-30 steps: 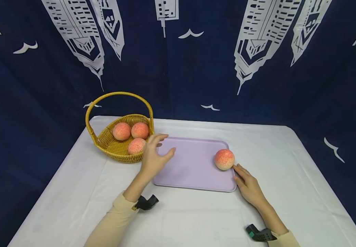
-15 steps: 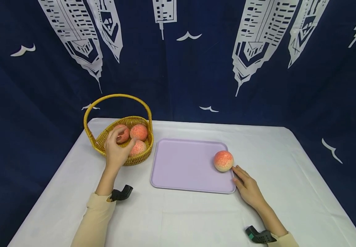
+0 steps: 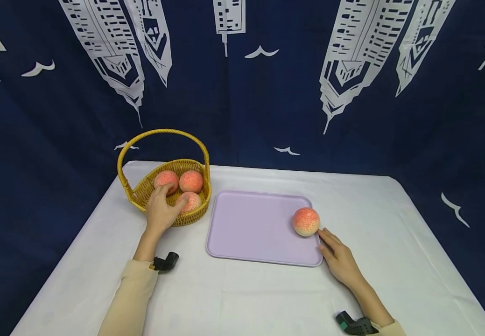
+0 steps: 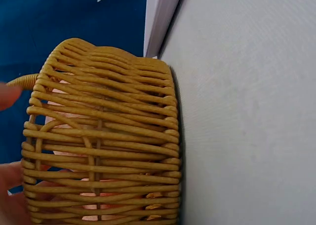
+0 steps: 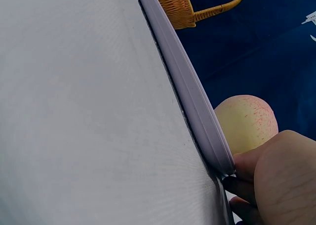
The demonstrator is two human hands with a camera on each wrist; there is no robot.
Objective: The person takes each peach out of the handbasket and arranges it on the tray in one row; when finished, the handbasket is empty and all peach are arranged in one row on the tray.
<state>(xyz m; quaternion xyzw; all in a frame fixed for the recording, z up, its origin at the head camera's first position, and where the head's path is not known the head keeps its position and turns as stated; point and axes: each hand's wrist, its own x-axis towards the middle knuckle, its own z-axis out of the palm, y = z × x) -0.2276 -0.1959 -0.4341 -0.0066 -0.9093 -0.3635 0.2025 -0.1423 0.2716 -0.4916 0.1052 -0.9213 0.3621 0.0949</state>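
My left hand [image 3: 161, 211] reaches over the near rim of a yellow wicker basket [image 3: 189, 218], fingers bent and thumb spread apart. Its fingertips overlap the left peach [image 3: 165, 179], and its thumb overlaps the front peach [image 3: 192, 200]; a third peach [image 3: 191, 181] lies behind. In the left wrist view the basket's woven side [image 4: 103, 136] hides most of the fingers. My right hand [image 3: 343, 263] rests with extended fingers at the right edge of a lilac tray [image 3: 250, 228]. Beside its fingertips, a pink-and-cream peach [image 3: 306, 221] sits on the tray.
The basket's tall arched handle [image 3: 164, 131] rises above the peaches. A white cloth [image 3: 242, 298] covers the table, and a navy curtain [image 3: 250, 107] with white building prints hangs behind it. Each wrist wears a black camera mount [image 3: 165, 262].
My left hand has moved left from above the tray to the basket, then lowered among the peaches with its fingers and thumb still apart. My right hand stays at the tray's edge.
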